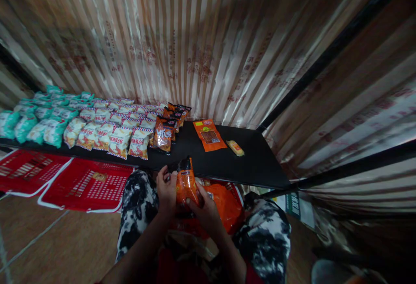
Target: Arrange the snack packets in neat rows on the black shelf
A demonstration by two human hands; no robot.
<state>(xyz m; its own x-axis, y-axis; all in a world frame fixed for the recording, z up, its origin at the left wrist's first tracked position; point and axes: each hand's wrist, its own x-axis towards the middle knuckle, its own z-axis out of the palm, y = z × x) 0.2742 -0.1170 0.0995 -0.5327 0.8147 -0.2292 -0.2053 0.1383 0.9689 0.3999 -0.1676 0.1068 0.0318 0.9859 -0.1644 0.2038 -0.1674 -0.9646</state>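
Between my knees, in front of the shelf's edge, an orange and black snack bag (186, 185) is held in both hands. My left hand (167, 188) grips its left side near the top. My right hand (204, 211) has its fingers closed around the lower right side. Below the hands lies a larger orange package (227, 204) in a red basket. On the black shelf (250, 167) stand similar orange-brown snack bags (163, 134), in a short row at the right end of the stock.
White snack bags (120, 141) and teal bags (55, 130) fill the shelf's left part in rows. A flat orange packet (209, 135) and a small yellow packet (235, 148) lie farther right. Red baskets (87, 184) stand on the floor at left. Dark metal poles (305, 73) cross the right side.
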